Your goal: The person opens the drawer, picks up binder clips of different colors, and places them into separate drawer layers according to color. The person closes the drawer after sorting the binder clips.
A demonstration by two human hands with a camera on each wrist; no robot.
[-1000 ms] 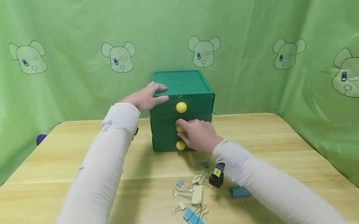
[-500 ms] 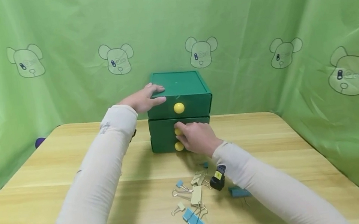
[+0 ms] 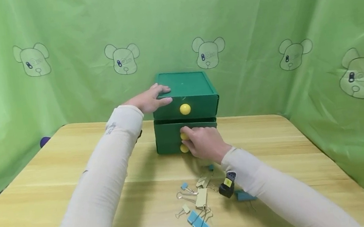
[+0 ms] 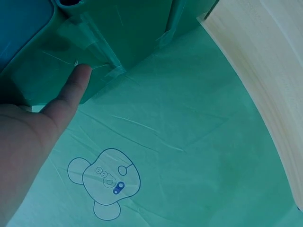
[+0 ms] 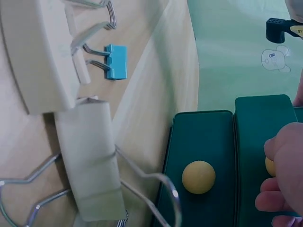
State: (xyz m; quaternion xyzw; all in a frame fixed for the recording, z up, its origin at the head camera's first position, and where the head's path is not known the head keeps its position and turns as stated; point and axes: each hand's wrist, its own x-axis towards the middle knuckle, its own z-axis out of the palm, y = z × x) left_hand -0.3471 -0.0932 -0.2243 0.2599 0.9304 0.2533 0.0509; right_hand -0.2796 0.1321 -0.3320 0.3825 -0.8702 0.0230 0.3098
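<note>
Yellow middle knob (image 3: 184,136): our right hand (image 3: 207,143) has it clamped between thumb and curled fingers. It's on the front of the middle drawer (image 3: 168,135), which sits slightly out: dark gap along its top edge, and in the right wrist view its front stands proud of the bottom drawer (image 5: 201,137). We see no other handle on it, likely why we hold there.

Left hand (image 3: 150,99) grips nothing: fingers extended over the drawer box (image 3: 185,84) at its near left corner, thumb at the front edge. Our read: bracing, since the box looks light and could slide or tip under a pull. Clear tape (image 4: 97,38) shows on its side.

Top drawer (image 3: 202,107) looks fully in, top knob (image 3: 185,109) untouched. Bottom knob (image 3: 184,148) is just under our fingers, so knuckle room is tight.

Out front, blue and cream binder clips (image 3: 201,198) lie on the table (image 3: 45,177); 1 blue clip (image 3: 246,196) is half hidden by our right forearm (image 3: 281,184). They lie low, so we'd expect the middle drawer to clear them. Black wrist camera (image 3: 227,187) is the possible snag.
</note>
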